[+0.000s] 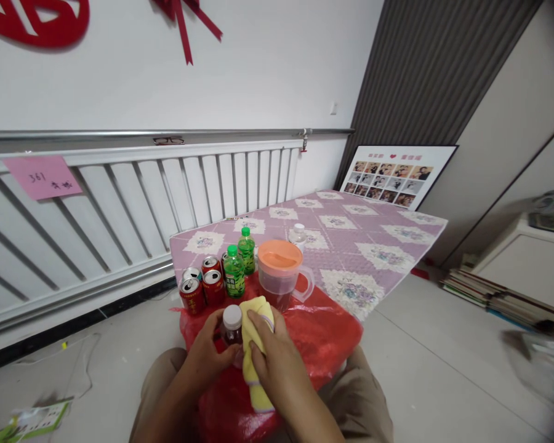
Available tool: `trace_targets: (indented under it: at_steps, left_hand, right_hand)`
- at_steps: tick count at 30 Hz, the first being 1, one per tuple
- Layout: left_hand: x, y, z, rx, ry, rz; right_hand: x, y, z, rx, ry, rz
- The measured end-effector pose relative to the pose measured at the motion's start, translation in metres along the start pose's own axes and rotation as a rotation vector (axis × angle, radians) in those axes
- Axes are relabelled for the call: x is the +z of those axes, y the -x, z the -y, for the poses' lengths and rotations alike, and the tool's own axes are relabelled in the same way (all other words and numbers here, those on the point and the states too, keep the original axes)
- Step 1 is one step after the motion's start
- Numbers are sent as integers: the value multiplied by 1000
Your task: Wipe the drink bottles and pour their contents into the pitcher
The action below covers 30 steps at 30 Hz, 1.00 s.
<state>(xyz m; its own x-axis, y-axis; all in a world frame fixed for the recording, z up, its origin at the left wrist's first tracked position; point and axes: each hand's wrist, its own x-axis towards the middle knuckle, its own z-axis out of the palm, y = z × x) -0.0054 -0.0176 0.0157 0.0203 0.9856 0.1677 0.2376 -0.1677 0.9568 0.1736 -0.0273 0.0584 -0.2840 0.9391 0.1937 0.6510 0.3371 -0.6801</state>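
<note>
A clear bottle with a white cap (232,317) stands near the front of the red plastic sheet (325,329). Fingers of my left hand (208,357) are wrapped round its left side and front. My right hand (277,351) grips a folded yellow cloth (257,357), which lies against the bottle's right side. Just behind the cloth is a clear plastic pitcher (277,283) with an orange lid and a handle on its right. Two green-capped bottles (234,275) are beyond my left hand, beside several drink cans (213,286). My hands hide the bottle's lower part.
A flowered purple cloth (335,221) covers the table behind. Another clear white-capped bottle (298,235) is behind the pitcher. A white radiator (240,178) runs along the wall at left, and a photo board (392,175) leans at the far end. Stacked books (471,289) sit at right.
</note>
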Motion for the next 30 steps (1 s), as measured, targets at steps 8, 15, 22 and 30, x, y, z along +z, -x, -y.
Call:
trace_targets:
  at_steps: [8, 15, 22, 30]
  left_hand:
    - [-4, 0, 7, 20, 77, 42]
    - [-3, 2, 10, 6, 17, 39]
    - [-3, 2, 6, 2, 26, 50]
    - [-2, 2, 6, -3, 27, 57]
  right_hand:
    - [-18, -40, -11, -119, -8, 162]
    - [12, -28, -38, 37, 12, 266]
    - [0, -13, -22, 25, -57, 102]
    - [-4, -18, -13, -55, -116, -2]
